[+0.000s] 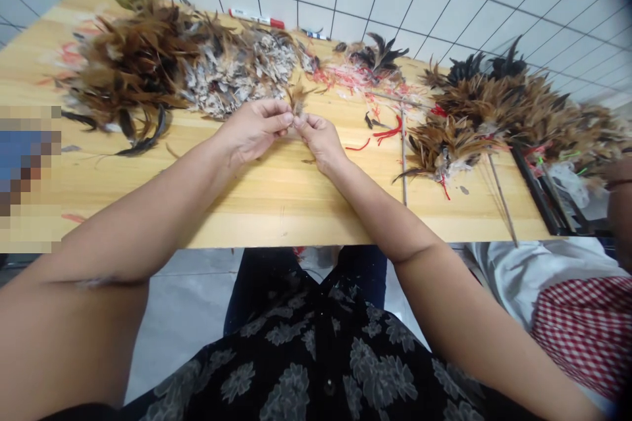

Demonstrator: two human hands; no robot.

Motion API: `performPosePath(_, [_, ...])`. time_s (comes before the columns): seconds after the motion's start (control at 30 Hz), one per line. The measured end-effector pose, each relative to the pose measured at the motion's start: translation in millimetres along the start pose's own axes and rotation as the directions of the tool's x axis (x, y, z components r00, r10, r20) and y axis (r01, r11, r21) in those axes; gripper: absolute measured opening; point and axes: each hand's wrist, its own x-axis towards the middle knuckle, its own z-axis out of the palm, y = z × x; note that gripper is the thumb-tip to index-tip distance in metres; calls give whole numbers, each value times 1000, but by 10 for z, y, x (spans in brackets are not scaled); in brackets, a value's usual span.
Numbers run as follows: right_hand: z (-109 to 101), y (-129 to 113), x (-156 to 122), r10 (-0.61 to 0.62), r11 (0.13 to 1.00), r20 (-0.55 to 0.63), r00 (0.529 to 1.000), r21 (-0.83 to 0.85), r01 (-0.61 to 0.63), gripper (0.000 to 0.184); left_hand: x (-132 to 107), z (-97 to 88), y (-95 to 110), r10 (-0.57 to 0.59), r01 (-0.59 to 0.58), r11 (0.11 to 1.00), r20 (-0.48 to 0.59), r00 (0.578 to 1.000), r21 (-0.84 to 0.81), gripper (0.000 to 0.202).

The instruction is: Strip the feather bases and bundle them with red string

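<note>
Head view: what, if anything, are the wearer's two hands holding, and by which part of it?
A small tuft of brown feathers, pinched at its near end by the left hand and right hand together, its tips left free.

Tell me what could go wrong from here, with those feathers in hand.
The small feather tuft, pinched between the left hand and right hand, might slip or shed. The loose red strands nearby could tangle with it. The thin stick at far right, reaching the table's front edge, might get knocked off.
</note>
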Motion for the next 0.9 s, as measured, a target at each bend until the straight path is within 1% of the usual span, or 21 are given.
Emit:
performPosePath(0.07, [-14,24,16,-12,1000,25,1000,18,11,73,23,-38,-6,-4,4,1000,-5,1000,16,38])
performPosePath(0.17, [-42,57,55,-15,1000,37,999,16,15,69,31,-44,11,-1,1,1000,-12,1000,26,42])
performPosePath(0.27, [-70,62,79,0,1000,64,998,-15,1,64,18,-26,47,4,-5,999,-19,1000,-45,45])
performPosePath(0.33, [-82,54,76,0,1000,91,996,-14,2,62,14,-27,57,-8,2,994,-49,999,-110,42])
performPosePath(0.43, [-78,42,55,-13,1000,109,994,2,13,61,27,-36,25,-55,37,986,-107,993,-161,39])
performPosePath(0.57, [-46,27,31,-4,1000,80,997,3,4,61,46,11,-44,-62,25,980,-180,982,-200,44])
performPosePath(0.67, [-38,9,29,-2,999,46,999,-33,3,59,32,76,-28,-82,45,976,-170,982,-211,47])
performPosePath(0.73, [-43,1,34,-10,998,47,999,-56,13,57,16,102,6,-102,68,974,-154,983,-214,48])
performPosePath(0.9, [-66,29,60,-20,997,64,998,-71,25,55,-4,76,26,-113,88,973,-106,988,-214,48])
